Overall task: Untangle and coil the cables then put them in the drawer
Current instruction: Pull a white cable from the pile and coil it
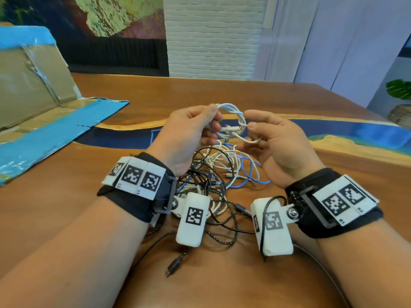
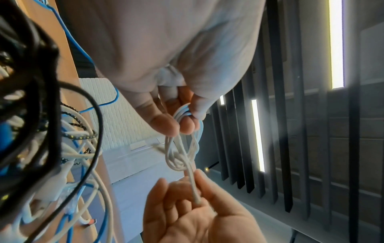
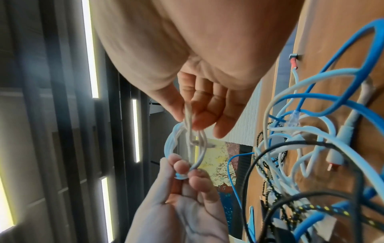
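Nearest my head camera, two white padded camera pods hang from black wrist straps, each carrying a square black-and-white coded marker; I can read no words on them. Beyond them a tangled heap of cables, smooth white, blue, plain black and black braided with pale flecks, lies on the glossy wooden counter. Above it my left hand pinches a small round coil of white cable between thumb and curled fingers, while my right hand pinches the coil's loose end, other fingers relaxed. Only the left wrist view shows that end doubled in the right fingertips; the right wrist view alone shows a red-tipped plug. A cardboard sheet edged in blue tape lies far left.
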### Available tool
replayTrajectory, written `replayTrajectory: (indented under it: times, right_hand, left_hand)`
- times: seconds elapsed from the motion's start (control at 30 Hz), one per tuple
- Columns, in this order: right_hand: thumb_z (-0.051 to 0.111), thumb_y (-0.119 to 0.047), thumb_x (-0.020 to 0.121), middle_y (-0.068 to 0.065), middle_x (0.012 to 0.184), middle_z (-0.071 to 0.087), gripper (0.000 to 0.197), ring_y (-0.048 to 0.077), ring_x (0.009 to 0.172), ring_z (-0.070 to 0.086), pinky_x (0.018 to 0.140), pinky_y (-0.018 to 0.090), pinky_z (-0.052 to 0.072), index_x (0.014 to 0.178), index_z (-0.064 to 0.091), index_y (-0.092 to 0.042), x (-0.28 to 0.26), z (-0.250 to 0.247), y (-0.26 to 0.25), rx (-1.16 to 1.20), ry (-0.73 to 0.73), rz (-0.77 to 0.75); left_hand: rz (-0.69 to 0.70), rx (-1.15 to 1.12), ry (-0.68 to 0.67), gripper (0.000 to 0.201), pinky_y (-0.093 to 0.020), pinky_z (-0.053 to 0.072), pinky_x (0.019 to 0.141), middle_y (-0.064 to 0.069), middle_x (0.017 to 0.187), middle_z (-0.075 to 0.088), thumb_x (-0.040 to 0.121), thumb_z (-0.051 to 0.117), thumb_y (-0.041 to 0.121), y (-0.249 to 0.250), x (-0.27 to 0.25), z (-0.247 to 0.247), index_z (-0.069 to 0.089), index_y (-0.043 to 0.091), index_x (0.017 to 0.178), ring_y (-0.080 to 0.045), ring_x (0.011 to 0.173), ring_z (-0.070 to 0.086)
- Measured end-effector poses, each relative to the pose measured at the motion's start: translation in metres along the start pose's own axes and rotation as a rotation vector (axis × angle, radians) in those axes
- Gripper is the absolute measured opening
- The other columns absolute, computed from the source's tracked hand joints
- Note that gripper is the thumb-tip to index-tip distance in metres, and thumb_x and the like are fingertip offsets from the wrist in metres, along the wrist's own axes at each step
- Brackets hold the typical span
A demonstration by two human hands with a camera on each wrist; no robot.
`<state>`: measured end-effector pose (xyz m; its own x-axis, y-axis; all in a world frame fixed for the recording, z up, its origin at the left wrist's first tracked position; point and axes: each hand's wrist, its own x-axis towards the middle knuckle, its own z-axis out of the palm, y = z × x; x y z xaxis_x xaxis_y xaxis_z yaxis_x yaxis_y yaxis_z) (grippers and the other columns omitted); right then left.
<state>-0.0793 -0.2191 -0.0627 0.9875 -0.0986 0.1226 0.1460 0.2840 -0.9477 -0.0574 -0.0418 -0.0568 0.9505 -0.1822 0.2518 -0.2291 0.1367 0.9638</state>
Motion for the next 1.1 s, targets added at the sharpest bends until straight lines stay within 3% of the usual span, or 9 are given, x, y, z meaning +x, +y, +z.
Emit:
replayTrajectory:
  times: [0.2, 0.33, 0.5, 0.57, 0.63, 0.73, 0.83, 1.0, 1.1]
  right_hand:
    - [0.048, -0.004, 0.103, -0.006, 0.049, 0.034, 0.016, 0.010, 0.037, 0.028, 0.040, 0.025, 0.035, 0.108, 0.059, -0.014, -0.003, -0.001, -0.003, -0.080, -0.066, 0.003]
    - [0.053, -0.014, 0.104, -0.007, 0.048, 0.032, 0.010, 0.011, 0.041, 0.029, 0.046, 0.030, 0.043, 0.106, 0.062, -0.017, -0.002, -0.003, -0.004, -0.204, -0.031, -0.034]
    - [0.058, -0.017, 0.102, 0.000, 0.060, 0.064, 0.009, 0.020, 0.066, 0.064, 0.074, 0.041, 0.052, 0.097, 0.064, -0.013, 0.001, -0.004, 0.002, -0.266, -0.061, -0.063]
    - [0.065, -0.020, 0.099, 0.002, 0.080, 0.076, 0.011, 0.016, 0.079, 0.068, 0.074, 0.038, 0.051, 0.089, 0.069, -0.019, 0.001, -0.004, 0.005, -0.386, -0.073, -0.107]
    - [0.071, -0.017, 0.094, -0.005, 0.078, 0.074, 0.013, 0.007, 0.073, 0.064, 0.067, 0.030, 0.050, 0.083, 0.073, -0.023, 0.002, -0.005, 0.006, -0.409, -0.030, -0.158]
    - [0.070, -0.007, 0.094, 0.001, 0.075, 0.069, 0.012, 0.011, 0.066, 0.060, 0.059, 0.028, 0.051, 0.089, 0.077, -0.016, 0.002, -0.002, 0.007, -0.240, 0.038, -0.169]
    - [0.061, -0.001, 0.097, 0.015, 0.086, 0.072, 0.014, 0.018, 0.071, 0.067, 0.066, 0.028, 0.058, 0.101, 0.075, -0.003, -0.003, 0.006, 0.010, 0.044, 0.015, -0.100]
    - [0.056, 0.004, 0.097, 0.016, 0.098, 0.076, 0.020, 0.019, 0.086, 0.074, 0.077, 0.025, 0.061, 0.110, 0.071, 0.004, -0.006, 0.012, 0.009, 0.306, 0.015, -0.036]
    - [0.060, 0.000, 0.095, 0.015, 0.094, 0.076, 0.012, 0.019, 0.087, 0.075, 0.079, 0.025, 0.061, 0.097, 0.072, 0.001, -0.008, 0.014, 0.007, 0.395, 0.017, -0.015]
  left_hand:
    - [0.116, 0.085, 0.033, 0.030, -0.024, 0.050, 0.060, -0.002, 0.073, 0.063, 0.107, 0.054, 0.022, -0.004, 0.000, 0.006, 0.072, 0.009, 0.087, -0.014, 0.065, 0.056]
    - [0.169, 0.094, 0.062, 0.030, -0.024, 0.050, 0.061, -0.002, 0.073, 0.063, 0.107, 0.054, 0.022, -0.001, 0.000, 0.006, 0.072, 0.009, 0.087, -0.014, 0.067, 0.056]
    - [0.159, -0.040, 0.112, 0.030, -0.024, 0.048, 0.060, -0.002, 0.073, 0.061, 0.108, 0.051, 0.021, 0.004, 0.001, 0.005, 0.068, 0.008, 0.087, -0.012, 0.064, 0.054]
    - [0.128, -0.123, 0.102, 0.030, -0.023, 0.048, 0.061, -0.002, 0.074, 0.060, 0.108, 0.050, 0.023, 0.005, 0.000, 0.007, 0.067, 0.009, 0.088, -0.012, 0.064, 0.054]
    - [0.101, -0.218, 0.076, 0.030, -0.022, 0.050, 0.060, -0.002, 0.074, 0.060, 0.109, 0.048, 0.023, 0.007, -0.002, 0.011, 0.066, 0.010, 0.088, -0.012, 0.064, 0.054]
    - [0.052, -0.344, 0.014, 0.028, -0.022, 0.053, 0.062, -0.002, 0.075, 0.061, 0.108, 0.047, 0.024, 0.008, -0.006, 0.018, 0.064, 0.010, 0.090, -0.012, 0.065, 0.057]
    - [0.024, -0.359, -0.019, 0.027, -0.023, 0.056, 0.066, -0.003, 0.076, 0.063, 0.108, 0.047, 0.023, 0.007, -0.008, 0.023, 0.063, 0.009, 0.092, -0.014, 0.067, 0.059]
    - [0.005, -0.321, -0.030, 0.028, -0.024, 0.060, 0.073, -0.006, 0.082, 0.066, 0.109, 0.046, 0.021, 0.003, -0.009, 0.027, 0.063, 0.009, 0.090, -0.015, 0.075, 0.062]
    - [0.019, -0.240, -0.050, 0.029, -0.027, 0.058, 0.079, -0.006, 0.087, 0.066, 0.109, 0.046, 0.021, 0.002, -0.009, 0.026, 0.064, 0.009, 0.088, -0.016, 0.082, 0.063]
